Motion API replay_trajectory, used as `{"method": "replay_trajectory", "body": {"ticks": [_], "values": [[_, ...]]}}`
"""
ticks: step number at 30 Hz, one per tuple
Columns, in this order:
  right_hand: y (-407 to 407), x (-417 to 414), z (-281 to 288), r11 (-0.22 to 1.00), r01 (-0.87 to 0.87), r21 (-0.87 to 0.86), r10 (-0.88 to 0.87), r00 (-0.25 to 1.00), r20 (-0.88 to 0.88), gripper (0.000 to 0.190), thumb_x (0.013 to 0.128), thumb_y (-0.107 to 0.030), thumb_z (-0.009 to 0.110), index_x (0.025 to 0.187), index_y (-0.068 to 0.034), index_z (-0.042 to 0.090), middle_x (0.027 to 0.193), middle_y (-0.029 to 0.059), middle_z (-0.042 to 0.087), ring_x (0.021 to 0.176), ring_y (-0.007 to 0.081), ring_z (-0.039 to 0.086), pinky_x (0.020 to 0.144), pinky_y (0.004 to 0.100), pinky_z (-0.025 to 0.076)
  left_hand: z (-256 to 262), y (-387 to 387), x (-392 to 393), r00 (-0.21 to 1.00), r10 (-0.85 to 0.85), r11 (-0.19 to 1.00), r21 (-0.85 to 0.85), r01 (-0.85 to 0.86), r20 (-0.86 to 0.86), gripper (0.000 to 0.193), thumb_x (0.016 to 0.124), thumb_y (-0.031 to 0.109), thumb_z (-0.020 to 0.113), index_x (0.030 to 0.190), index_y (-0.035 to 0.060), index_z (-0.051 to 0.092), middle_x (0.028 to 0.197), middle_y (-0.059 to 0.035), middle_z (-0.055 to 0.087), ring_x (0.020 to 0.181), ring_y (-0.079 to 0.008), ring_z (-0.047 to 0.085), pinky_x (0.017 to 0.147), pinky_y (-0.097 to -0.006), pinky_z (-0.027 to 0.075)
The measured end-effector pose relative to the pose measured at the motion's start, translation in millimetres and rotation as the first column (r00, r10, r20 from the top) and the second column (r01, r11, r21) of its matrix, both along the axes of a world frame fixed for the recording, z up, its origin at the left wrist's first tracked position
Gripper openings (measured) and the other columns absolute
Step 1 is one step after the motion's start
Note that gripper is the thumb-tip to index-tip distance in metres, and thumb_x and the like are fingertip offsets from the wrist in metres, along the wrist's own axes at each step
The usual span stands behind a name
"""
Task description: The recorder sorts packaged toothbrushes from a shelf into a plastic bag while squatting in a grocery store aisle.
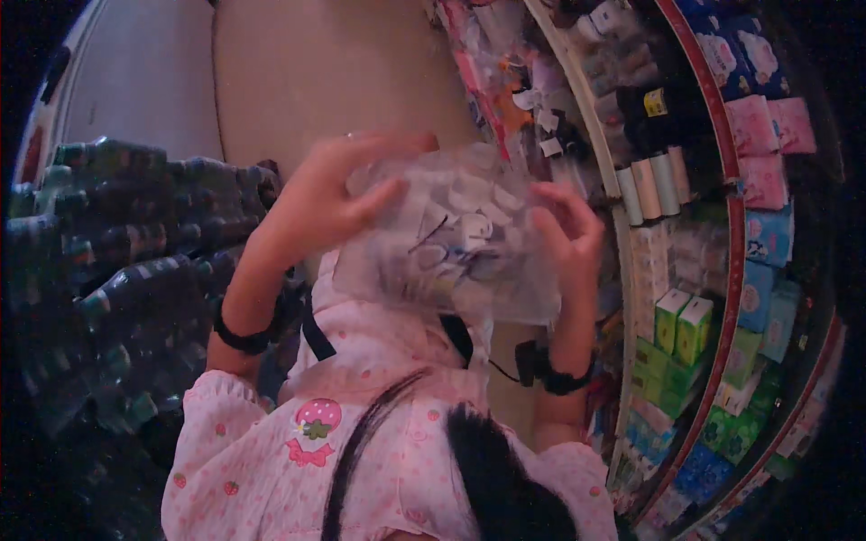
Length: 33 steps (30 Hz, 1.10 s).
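A clear plastic bag (pixel 467 237), blurred by motion, is between my two hands in front of my chest. Small pale pieces and some dark, thin items show inside it; their kind cannot be made out. My left hand (pixel 345 189) is at the bag's upper left side, thumb and fingers spread along its edge. At the right side, my right hand (pixel 572 226) has its fingers curled at the bag's edge. Blur hides how firmly either hand grips it. Each wrist wears a black band.
Stacked packs of dark bottles (pixel 135 284) stand on the left. Along the right run shelves (pixel 717 128) with tissue packs (pixel 683 318), rolls (pixel 653 186) and other packaged goods. Bagged items hang or lie at the upper right. A plain floor (pixel 338 67) shows ahead.
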State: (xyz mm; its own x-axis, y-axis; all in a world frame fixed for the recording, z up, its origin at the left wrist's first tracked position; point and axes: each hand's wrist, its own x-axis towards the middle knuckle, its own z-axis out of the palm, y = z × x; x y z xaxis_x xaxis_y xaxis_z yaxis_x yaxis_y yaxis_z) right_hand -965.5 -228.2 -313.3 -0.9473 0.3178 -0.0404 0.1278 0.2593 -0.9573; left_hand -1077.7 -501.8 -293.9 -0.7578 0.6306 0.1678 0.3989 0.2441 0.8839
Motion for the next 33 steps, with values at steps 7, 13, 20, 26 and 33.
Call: {"method": "replay_trajectory", "body": {"ticks": [7, 13, 20, 26, 33], "values": [[-10, 36, 7, 0.957, -0.031, 0.289, 0.098, 0.971, -0.220, 0.028, 0.071, -0.003, 0.069, 0.099, -0.005, 0.068, 0.105, 0.0114, 0.069, 0.098, 0.0252, 0.065, 0.089, 0.0358, 0.049, 16, -11, 40, 0.978, 0.066, 0.995, -0.063, -0.080, -0.199, 0.042, 0.069, 0.011, 0.073, 0.110, 0.0058, 0.067, 0.102, -0.0142, 0.069, 0.093, -0.0313, 0.066, 0.081, -0.0358, 0.051], [-18, 53, 20, 0.931, -0.078, 0.357, 0.164, 0.962, -0.217, 0.025, 0.074, -0.003, 0.066, 0.098, 0.002, 0.066, 0.101, 0.0158, 0.067, 0.097, 0.0258, 0.063, 0.090, 0.0355, 0.047, 20, -17, 56, 0.925, 0.033, 0.995, -0.080, -0.067, -0.378, 0.039, 0.066, 0.008, 0.076, 0.105, 0.0053, 0.069, 0.096, -0.0114, 0.070, 0.089, -0.0268, 0.069, 0.076, -0.0340, 0.054], [-25, 69, 23, 0.917, -0.029, 0.397, 0.150, 0.949, -0.279, 0.022, 0.075, -0.008, 0.065, 0.095, 0.002, 0.066, 0.096, 0.0168, 0.068, 0.093, 0.0286, 0.064, 0.086, 0.0382, 0.049, 19, -21, 68, 0.896, 0.013, 0.999, -0.031, -0.029, -0.444, 0.036, 0.064, 0.010, 0.079, 0.098, 0.0032, 0.071, 0.093, -0.0099, 0.070, 0.088, -0.0270, 0.069, 0.078, -0.0357, 0.055], [-23, 69, 22, 0.854, 0.039, 0.519, 0.240, 0.855, -0.459, 0.022, 0.080, -0.020, 0.064, 0.088, 0.001, 0.063, 0.092, 0.0146, 0.065, 0.085, 0.0290, 0.063, 0.081, 0.0389, 0.050, 22, -26, 72, 0.914, 0.011, 0.999, 0.042, 0.007, -0.405, 0.035, 0.064, 0.010, 0.079, 0.098, 0.0031, 0.071, 0.088, -0.0102, 0.068, 0.081, -0.0260, 0.068, 0.079, -0.0379, 0.055], [-30, 75, 28, 0.884, -0.010, 0.467, 0.166, 0.941, -0.294, 0.021, 0.082, -0.022, 0.065, 0.087, -0.002, 0.063, 0.093, 0.0145, 0.064, 0.085, 0.0262, 0.062, 0.079, 0.0362, 0.050, 21, -27, 67, 0.909, -0.046, 0.997, 0.039, 0.068, -0.415, 0.038, 0.063, 0.010, 0.078, 0.099, 0.0033, 0.071, 0.085, -0.0092, 0.067, 0.081, -0.0263, 0.067, 0.080, -0.0388, 0.055]]}}
